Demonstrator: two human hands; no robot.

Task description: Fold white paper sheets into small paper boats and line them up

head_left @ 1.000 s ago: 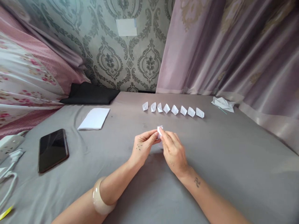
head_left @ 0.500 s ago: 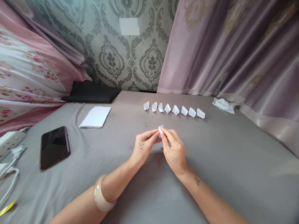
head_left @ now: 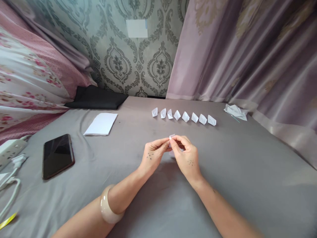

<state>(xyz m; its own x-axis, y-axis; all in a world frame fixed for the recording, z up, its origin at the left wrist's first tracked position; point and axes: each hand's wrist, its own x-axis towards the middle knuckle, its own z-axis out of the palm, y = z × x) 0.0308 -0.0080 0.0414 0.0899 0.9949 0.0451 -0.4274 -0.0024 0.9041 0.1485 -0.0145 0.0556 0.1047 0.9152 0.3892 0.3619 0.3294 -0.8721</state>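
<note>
A small piece of folded white paper (head_left: 171, 136) is pinched between my two hands, mostly hidden behind my fingers. My left hand (head_left: 155, 152) grips it from the left with thumb and fingertips. From the right, my right hand (head_left: 186, 157) holds it with the thumb laid along it and the fingers curled behind. Part of the paper shows pale below the right fingers. Beyond my hands stands a row of several small folded white paper shapes (head_left: 185, 116), angular and pointed, on the grey cloth (head_left: 119, 172).
At left lie a stack of white paper (head_left: 101, 124), a black phone (head_left: 58, 156) and a white power strip (head_left: 11, 150) with cables. A folded black cloth (head_left: 97, 97) rests by the wall. Crumpled white paper (head_left: 236, 111) with a thin greenish stick sits at the far right.
My right hand has turned, its thumb now lying along the paper. The folded paper has tilted, and less of it stands above my fingers. My left hand has stayed almost still.
</note>
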